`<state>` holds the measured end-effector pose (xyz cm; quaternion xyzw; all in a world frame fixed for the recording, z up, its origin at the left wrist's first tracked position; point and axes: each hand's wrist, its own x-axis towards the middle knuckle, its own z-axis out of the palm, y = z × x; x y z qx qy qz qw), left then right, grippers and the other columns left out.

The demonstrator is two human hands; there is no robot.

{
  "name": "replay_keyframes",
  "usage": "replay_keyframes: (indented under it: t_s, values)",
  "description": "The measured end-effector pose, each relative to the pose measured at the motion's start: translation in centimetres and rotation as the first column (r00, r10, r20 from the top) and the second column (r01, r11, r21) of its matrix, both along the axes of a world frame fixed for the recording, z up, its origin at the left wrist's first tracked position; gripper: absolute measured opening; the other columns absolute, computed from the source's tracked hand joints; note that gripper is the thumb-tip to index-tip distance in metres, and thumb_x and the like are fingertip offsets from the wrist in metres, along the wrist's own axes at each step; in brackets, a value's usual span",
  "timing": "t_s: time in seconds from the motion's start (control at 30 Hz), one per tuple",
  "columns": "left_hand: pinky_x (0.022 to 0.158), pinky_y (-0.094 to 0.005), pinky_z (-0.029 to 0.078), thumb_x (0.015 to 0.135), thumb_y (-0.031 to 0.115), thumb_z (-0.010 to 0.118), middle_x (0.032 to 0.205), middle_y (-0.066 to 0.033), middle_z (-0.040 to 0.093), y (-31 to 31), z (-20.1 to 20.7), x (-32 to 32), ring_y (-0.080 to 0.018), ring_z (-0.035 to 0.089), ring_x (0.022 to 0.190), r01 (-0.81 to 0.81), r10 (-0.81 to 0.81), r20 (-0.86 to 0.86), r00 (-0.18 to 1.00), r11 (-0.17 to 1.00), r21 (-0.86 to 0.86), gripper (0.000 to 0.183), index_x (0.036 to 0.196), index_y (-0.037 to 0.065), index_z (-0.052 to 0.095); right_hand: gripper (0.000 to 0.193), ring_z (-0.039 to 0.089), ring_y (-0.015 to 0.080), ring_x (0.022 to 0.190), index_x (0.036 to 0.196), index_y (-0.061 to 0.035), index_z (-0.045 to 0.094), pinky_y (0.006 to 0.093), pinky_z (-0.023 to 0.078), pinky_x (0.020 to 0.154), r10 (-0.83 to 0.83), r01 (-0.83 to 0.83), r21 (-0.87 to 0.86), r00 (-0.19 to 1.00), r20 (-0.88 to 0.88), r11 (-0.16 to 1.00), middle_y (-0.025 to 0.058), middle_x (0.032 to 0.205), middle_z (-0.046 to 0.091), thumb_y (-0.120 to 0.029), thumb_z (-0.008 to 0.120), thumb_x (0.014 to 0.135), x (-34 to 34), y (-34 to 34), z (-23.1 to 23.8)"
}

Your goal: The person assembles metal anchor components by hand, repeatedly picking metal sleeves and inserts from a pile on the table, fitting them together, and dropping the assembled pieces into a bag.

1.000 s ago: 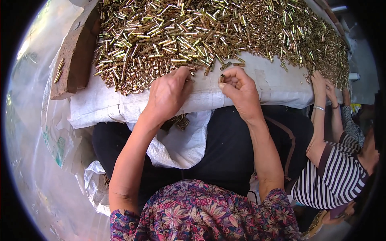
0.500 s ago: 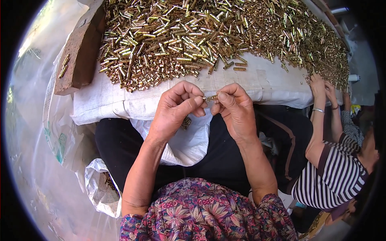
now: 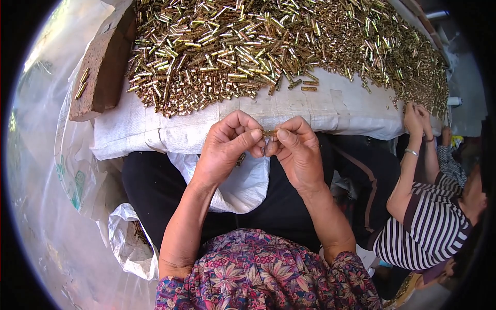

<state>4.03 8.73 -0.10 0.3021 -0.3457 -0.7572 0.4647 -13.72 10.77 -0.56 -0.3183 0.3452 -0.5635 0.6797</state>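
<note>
Beside the white-covered table (image 3: 356,111) heaped with brass-coloured pieces (image 3: 227,51), now pinches a tube (image 3: 269,133) between the fingers of left hand (image 3: 225,150) and right hand (image 3: 299,155). Brings both together, unlike a second ago, with thumbs uppermost and forearms (image 3: 188,227) slanting inward.

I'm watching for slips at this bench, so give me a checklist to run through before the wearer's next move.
1. Left hand has a pinch on the small metal piece: ok.
2. Right hand grips its other end: ok.
3. Both ends of the piece visible for inspection: not ok, fingertips cover them.
4. White sack lies below the hands: ok.
5. Co-worker's hands are clear of the wearer's: ok.
6. Metal piece free of damage: cannot tell, too small and partly hidden.
</note>
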Motion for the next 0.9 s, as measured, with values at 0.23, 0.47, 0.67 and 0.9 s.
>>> replay_keyframes:
  t_s: [0.23,0.47,0.67,0.9]
  values:
    - [0.064,-0.0206,0.049,0.094,0.011,0.063,0.079,-0.002,0.064,0.2,0.8,0.6,-0.0069,0.06,0.069,0.079,-0.034,0.274,0.961,0.984,-0.158,0.01,0.095,0.002,0.057,0.012,0.061,0.0158,0.067,0.095,-0.0065,0.056,0.0321,0.05,0.063,0.076,-0.124,0.199,0.97,0.232,0.972,0.0073,0.082,0.063,-0.017,0.055,0.099,0.3,0.4,0.0]
    - [0.064,-0.0204,0.048,0.093,0.01,0.065,0.081,-0.0004,0.063,0.5,-0.1,0.9,-0.0054,0.058,0.071,0.187,-0.181,0.09,0.979,0.98,-0.064,0.012,0.096,0.003,0.056,0.015,0.058,0.0137,0.062,0.094,-0.0081,0.054,0.0305,0.046,0.057,0.155,-0.252,0.244,0.921,0.356,0.937,0.005,0.079,0.062,-0.022,0.053,0.1,1.1,0.8,-0.7]
    - [0.065,-0.0193,0.043,0.092,0.014,0.068,0.082,0.0032,0.059,0.3,-1.0,2.2,-0.0031,0.052,0.071,0.164,-0.136,0.206,0.969,0.978,-0.126,0.016,0.098,0.004,0.058,0.023,0.059,0.0123,0.065,0.098,-0.0052,0.059,0.0286,0.049,0.061,0.256,-0.279,0.213,0.958,0.128,0.936,0.0042,0.08,0.062,-0.028,0.055,0.1,0.2,0.8,-0.6]
    - [0.059,-0.0267,0.043,0.087,0.01,0.068,0.076,-0.0026,0.059,-3.0,0.7,1.3,-0.01,0.056,0.067,0.086,0.103,0.755,0.648,0.975,-0.207,0.01,0.088,0.002,0.062,0.014,0.052,0.0087,0.072,0.093,-0.0009,0.065,0.0238,0.043,0.067,-0.308,-0.115,-0.368,0.356,-0.882,0.922,0.0008,0.079,0.058,-0.015,0.065,0.09,-5.3,-5.7,0.5]
